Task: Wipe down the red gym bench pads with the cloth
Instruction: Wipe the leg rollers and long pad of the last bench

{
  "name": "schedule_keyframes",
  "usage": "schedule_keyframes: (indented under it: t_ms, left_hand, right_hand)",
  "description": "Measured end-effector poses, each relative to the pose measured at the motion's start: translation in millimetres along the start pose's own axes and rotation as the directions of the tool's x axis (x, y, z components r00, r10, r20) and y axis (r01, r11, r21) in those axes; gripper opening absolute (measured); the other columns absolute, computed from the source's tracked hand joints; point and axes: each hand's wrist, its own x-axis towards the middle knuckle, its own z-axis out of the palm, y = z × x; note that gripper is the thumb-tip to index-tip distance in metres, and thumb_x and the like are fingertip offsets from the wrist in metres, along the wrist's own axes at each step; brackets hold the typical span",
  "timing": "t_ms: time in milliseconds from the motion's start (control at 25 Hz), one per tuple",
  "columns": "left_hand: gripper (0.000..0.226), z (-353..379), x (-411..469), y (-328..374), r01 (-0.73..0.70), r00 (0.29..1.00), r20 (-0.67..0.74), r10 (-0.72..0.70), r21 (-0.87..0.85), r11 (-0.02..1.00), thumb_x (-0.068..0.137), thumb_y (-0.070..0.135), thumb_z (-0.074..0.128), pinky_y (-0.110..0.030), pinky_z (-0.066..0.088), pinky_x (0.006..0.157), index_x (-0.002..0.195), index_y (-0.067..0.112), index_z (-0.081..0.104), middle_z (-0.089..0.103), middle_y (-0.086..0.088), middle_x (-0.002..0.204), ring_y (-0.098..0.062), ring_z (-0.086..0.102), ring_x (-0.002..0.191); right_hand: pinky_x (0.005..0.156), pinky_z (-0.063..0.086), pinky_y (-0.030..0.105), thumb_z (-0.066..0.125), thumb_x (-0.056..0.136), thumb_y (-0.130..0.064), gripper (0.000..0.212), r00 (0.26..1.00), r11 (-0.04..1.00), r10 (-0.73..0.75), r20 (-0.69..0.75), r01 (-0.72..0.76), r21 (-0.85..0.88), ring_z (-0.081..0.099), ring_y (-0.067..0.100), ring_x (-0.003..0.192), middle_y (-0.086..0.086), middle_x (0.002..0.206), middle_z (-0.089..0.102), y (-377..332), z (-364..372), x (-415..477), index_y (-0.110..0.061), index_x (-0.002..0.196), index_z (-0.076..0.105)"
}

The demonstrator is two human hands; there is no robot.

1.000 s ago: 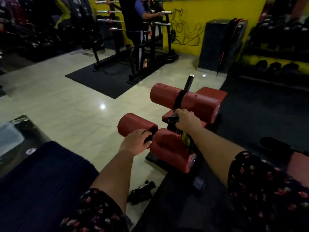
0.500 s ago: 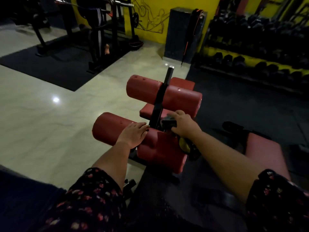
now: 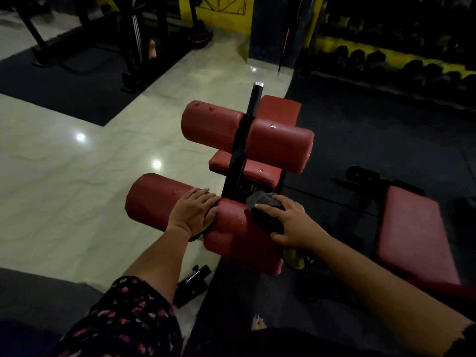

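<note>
Wiping the lower roller pad (image 3: 231,235), the right grip (image 3: 291,222) presses the grey cloth (image 3: 265,202) down open-handed, the left grip (image 3: 193,212) resting released beside it; the upper roller pad (image 3: 278,148) likely comes next.

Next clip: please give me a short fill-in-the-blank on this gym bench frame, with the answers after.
The right hand presses a dark ____ onto the near right roller pad.
The left hand rests on the near left roller pad, holding ____.
A black post rises between the two far roller pads, which are ____ in colour.
Missing words: cloth; nothing; red.
</note>
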Motion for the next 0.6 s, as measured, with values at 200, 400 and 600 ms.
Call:
schedule_keyframes:
  t_ms: [200,400,600]
  left_hand:
    - [0.049,3,1,0,-0.005,0.997,-0.081,0.004,-0.009,1.0,0.097,0.034,0.032,-0.037,0.033,0.104,0.118,0.015,0.071,0.074,-0.005,0.106,-0.026,0.064,0.112]
    - [0.046,8,0,-4,0.001,0.976,-0.216,-0.015,-0.065,0.998,0.096,0.031,0.034,-0.037,0.035,0.103,0.111,0.014,0.074,0.075,-0.005,0.102,-0.026,0.065,0.111]
    - [0.044,11,-2,-1,0.062,0.951,-0.298,-0.084,-0.082,0.995,0.094,0.028,0.037,-0.038,0.036,0.104,0.105,0.011,0.076,0.074,-0.007,0.109,-0.027,0.065,0.112]
  right_hand:
    - [0.098,0.045,0.044,0.058,0.087,-0.025,0.073,0.996,0.995,-0.009,0.089,0.018,-0.098,0.037,0.031,0.123,-0.002,0.157,0.013,-3,-17,22,-0.062,0.141,0.024]
    - [0.082,0.049,0.043,0.052,0.091,-0.022,0.062,0.999,0.942,-0.041,0.022,0.046,-0.331,0.041,0.029,0.116,-0.002,0.149,0.028,-33,-29,42,-0.06,0.137,0.035]
    - [0.077,0.05,0.04,0.053,0.093,-0.03,0.055,0.984,0.92,-0.161,-0.07,0.124,-0.371,0.045,0.026,0.113,-0.002,0.145,0.037,-72,-26,75,-0.051,0.14,0.036]
